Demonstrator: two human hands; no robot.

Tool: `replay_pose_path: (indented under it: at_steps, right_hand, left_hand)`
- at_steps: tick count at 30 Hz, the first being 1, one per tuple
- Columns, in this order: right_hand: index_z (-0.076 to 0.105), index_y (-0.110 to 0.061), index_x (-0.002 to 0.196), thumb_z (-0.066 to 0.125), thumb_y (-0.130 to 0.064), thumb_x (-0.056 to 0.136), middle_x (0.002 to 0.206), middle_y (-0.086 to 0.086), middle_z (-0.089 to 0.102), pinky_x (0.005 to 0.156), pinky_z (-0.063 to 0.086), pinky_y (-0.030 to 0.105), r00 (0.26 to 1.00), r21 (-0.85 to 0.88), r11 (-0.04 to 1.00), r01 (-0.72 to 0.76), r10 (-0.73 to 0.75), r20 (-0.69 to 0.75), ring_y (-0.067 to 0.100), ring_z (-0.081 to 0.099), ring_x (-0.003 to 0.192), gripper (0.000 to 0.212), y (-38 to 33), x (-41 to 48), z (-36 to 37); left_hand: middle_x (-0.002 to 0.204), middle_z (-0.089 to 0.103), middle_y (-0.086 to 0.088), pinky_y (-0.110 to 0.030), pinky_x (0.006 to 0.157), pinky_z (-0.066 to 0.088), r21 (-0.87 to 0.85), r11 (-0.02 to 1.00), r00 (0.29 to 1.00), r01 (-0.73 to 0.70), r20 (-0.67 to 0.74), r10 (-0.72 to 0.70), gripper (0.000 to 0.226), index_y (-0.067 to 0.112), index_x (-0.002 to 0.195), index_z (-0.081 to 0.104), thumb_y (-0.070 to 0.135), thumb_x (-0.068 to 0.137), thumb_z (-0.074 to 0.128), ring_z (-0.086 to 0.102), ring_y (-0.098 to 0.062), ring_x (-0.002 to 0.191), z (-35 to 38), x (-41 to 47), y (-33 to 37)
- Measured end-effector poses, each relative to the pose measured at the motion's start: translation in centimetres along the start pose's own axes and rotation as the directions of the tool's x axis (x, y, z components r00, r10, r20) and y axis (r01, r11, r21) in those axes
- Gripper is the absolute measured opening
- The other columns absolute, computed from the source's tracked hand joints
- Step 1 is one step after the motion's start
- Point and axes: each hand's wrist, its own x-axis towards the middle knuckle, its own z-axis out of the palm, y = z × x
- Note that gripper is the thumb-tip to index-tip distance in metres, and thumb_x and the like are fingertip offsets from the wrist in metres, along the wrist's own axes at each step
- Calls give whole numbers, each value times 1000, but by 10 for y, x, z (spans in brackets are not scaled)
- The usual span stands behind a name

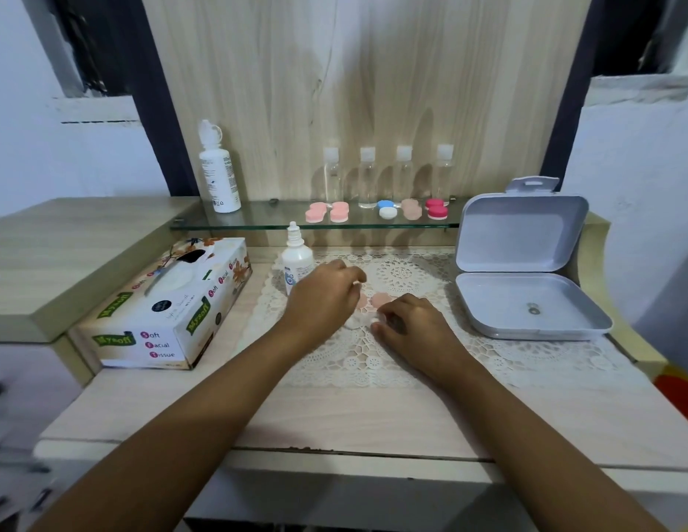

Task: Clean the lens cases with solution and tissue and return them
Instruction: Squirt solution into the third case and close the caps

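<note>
- Tissue box (169, 309), glossy printed cardboard, sits at the left of the frame with its torn oval slot facing up, probably so I can pull a sheet one-handed.
- Tall white solution bottle (219, 170) stands upper left on the glass shelf (258, 220); a smaller dropper bottle (296, 259) stands on the worktop (334, 416) just behind my left hand, close for dosing.
- My left hand (321, 297) hovers palm-down at centre frame, fingers curled and thumb and forefinger pinching something small and pale; I cannot tell what.
- Under and between my hands lies the opened lens case (379, 301): round, matte peach plastic pieces on the lace doily (404, 274), whose openwork probably keeps them from sliding. The pale part beneath is mostly hidden.
- My right hand (411, 324) rests low on the doily, fingers bent around the case's near edge, seemingly steadying it.
- Other lens cases (377, 211), pink, blue-and-white, peach and red, wait in a row on the shelf before four clear bottles (386, 174).
- At right, a grey hinged plastic box (526, 263) lies open.
</note>
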Motion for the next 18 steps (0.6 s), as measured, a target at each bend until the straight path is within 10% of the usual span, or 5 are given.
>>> replay_pose_path:
  at_steps: [7,13,18]
  right_hand:
    - [64,-17,108,57,-34,88,107,2,58,92,40,37,1000,-5,1000,2,-2,8,21,48,102,27,0,0,0]
    - [64,-17,105,57,-34,88,108,1,58,93,39,37,1000,3,1000,-3,3,2,21,47,104,25,0,-1,0]
    - [64,-17,108,57,-34,88,108,1,58,93,39,36,1000,0,1000,-1,1,-2,20,47,104,28,1,-1,0]
  left_hand:
    - [119,63,-8,-29,83,46,-14,942,867,336,395,-303,41,11,123,59,32,88,61,59,-20,104,9,22,0]
    - [88,71,-4,-21,56,43,-67,914,837,400,433,-334,19,8,89,72,25,84,66,60,-7,67,15,23,-5]
    - [90,63,5,-12,56,37,-251,876,866,411,407,-290,18,11,100,70,19,84,64,53,3,70,1,13,-4]
